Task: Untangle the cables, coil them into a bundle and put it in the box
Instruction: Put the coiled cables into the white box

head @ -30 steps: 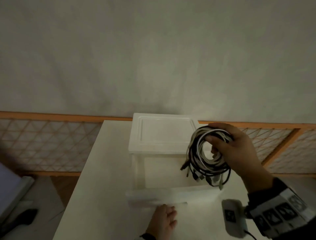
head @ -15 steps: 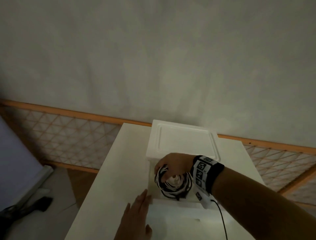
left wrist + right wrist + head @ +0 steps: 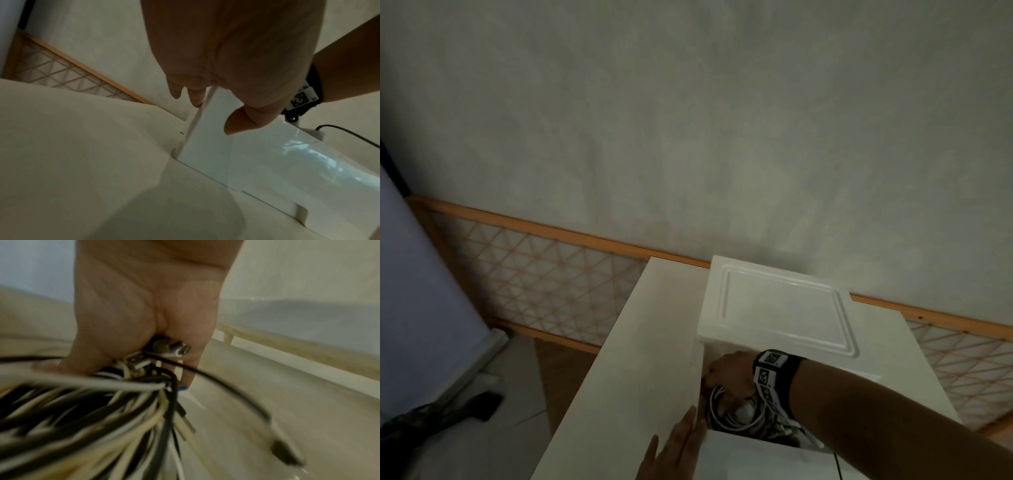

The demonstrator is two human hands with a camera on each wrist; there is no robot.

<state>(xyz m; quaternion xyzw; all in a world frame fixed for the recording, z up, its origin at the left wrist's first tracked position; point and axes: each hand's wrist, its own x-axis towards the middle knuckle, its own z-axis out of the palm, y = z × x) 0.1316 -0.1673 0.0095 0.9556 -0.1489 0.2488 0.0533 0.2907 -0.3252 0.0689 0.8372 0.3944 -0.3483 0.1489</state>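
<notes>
A white box (image 3: 777,308) stands on the white table (image 3: 647,359), its drawer (image 3: 756,455) pulled out toward me. My right hand (image 3: 717,380) reaches down into the open drawer and grips the coiled bundle of black and white cables (image 3: 726,419). In the right wrist view the hand (image 3: 144,305) holds the bundle (image 3: 92,410) in its curled fingers, with plug ends hanging loose above the drawer floor. My left hand (image 3: 678,435) lies with straight fingers against the drawer's front left corner; its fingertips (image 3: 196,99) touch the drawer's edge (image 3: 246,154).
A wooden lattice rail (image 3: 534,274) runs along the wall behind the table. Bare tabletop lies left of the box. A dark object (image 3: 482,404) lies on the floor at lower left. A thin black wire (image 3: 349,134) runs from my right wrist band.
My right hand carried the cable bundle from beside the box down into the open drawer. My left hand slid from the drawer's front to its left corner.
</notes>
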